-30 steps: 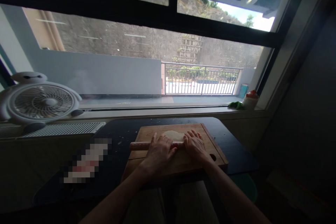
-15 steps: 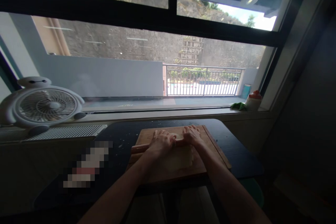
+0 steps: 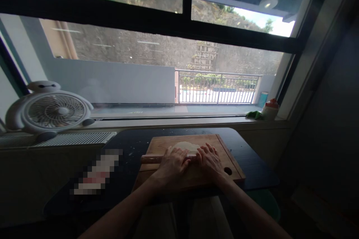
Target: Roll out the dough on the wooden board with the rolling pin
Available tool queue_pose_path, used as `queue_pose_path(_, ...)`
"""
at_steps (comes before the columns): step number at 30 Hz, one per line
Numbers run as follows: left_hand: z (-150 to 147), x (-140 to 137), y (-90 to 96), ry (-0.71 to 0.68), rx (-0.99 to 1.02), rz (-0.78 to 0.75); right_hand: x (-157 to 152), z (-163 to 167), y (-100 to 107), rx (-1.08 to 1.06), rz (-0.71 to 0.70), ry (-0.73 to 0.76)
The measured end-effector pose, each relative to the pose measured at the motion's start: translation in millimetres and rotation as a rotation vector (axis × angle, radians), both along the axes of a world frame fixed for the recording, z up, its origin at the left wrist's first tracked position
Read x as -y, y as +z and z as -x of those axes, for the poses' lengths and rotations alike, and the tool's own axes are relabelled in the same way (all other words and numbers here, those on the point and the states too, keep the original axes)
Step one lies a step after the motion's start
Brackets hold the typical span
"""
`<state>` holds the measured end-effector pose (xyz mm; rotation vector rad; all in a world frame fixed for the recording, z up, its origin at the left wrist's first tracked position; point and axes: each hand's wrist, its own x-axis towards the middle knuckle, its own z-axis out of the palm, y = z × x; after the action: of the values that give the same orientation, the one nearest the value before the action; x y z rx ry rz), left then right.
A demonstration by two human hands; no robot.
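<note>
The pin [image 3: 150, 159] is partly covered by the left hand [image 3: 174, 162] and right hand [image 3: 209, 160], both spread, fingers laid across it. The dough [image 3: 185, 146] is seen on the board [image 3: 159, 142] just beyond them. Rolling seems in hand; even palm pressure is probably needed next.

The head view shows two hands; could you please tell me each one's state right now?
Left hand: open, laid over the brown cylindrical wooden rolling pin.
Right hand: open, laid over the same pin, farther right.
</note>
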<state>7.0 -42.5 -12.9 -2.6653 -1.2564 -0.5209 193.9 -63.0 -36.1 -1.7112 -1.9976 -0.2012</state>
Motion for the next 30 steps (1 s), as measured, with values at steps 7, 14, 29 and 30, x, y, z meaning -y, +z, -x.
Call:
queue_pose_path(7,-8,-32,11.3,0.023,-0.035,0.059,-69,6,29,0.061,0.215,-0.029)
queue_pose_path(14,-9,-73,22.1,0.226,-0.082,0.134,-107,11,28,-0.008,0.258,-0.08)
queue_pose_path(29,23,-19,-11.8,0.12,-0.016,-0.09,-21,17,8,-0.039,0.053,-0.13)
queue_pose_path(30,20,-26,-8.5,0.149,-0.021,-0.055,-30,16,11,-0.036,0.086,-0.14)
